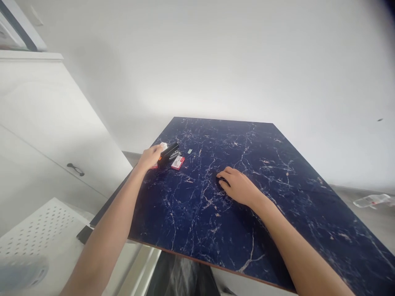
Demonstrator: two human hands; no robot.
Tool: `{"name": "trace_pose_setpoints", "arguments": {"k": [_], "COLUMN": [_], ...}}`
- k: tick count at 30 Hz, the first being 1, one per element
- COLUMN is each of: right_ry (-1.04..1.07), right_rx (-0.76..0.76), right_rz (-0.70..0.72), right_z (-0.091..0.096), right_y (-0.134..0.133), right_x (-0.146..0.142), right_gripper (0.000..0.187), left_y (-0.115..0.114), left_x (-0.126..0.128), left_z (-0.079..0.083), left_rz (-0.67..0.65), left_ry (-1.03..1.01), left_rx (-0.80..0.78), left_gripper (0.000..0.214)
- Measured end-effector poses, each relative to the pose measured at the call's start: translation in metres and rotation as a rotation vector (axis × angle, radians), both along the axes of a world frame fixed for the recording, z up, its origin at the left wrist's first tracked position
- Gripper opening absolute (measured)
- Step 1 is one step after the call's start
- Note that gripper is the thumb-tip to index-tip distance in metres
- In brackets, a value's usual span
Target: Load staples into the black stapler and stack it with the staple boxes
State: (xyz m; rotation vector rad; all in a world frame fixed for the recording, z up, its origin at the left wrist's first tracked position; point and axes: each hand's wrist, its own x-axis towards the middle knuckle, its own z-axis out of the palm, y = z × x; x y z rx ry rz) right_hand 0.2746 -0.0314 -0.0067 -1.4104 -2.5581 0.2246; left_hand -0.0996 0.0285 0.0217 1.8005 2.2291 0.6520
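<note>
My left hand reaches to the left edge of a dark blue marbled tabletop and closes on the rear of a black stapler. A small red and white staple box lies just right of the stapler. A tiny pale green piece lies a little farther right. My right hand rests on the tabletop near the middle, fingers curled loosely and pointing left, with nothing visible in it.
A white cabinet with a dark handle stands at the left. A white perforated surface sits below it. A clear plastic bottle lies on the floor at the right. White wall behind.
</note>
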Motion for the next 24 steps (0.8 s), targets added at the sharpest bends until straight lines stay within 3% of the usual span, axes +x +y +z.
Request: {"name": "trace_pose_setpoints", "arguments": {"k": [4, 10, 15, 19, 24], "right_ry": [-0.020, -0.039, -0.060, -0.052, -0.049], "right_rx": [0.005, 0.009, -0.003, -0.003, 0.015], "right_rz": [0.004, -0.003, -0.010, -0.011, -0.019], "right_z": [-0.001, 0.003, 0.008, 0.008, 0.005], "right_y": [0.000, -0.004, -0.006, -0.007, -0.007], "right_x": [0.000, -0.003, -0.005, -0.005, -0.006], "right_gripper": [0.035, 0.036, 0.037, 0.036, 0.035], "left_y": [-0.003, -0.006, -0.002, -0.002, 0.001], "left_x": [0.009, 0.014, 0.018, 0.017, 0.008], "left_z": [-0.005, -0.011, -0.020, -0.018, -0.021], "left_rz": [-0.121, -0.328, -0.222, -0.259, -0.083], "left_ry": [-0.077, 0.103, 0.211, 0.202, 0.129], "left_rx": [0.130, 0.142, 0.243, 0.295, 0.345], "left_gripper": [0.050, 0.046, 0.045, 0.057, 0.056]}}
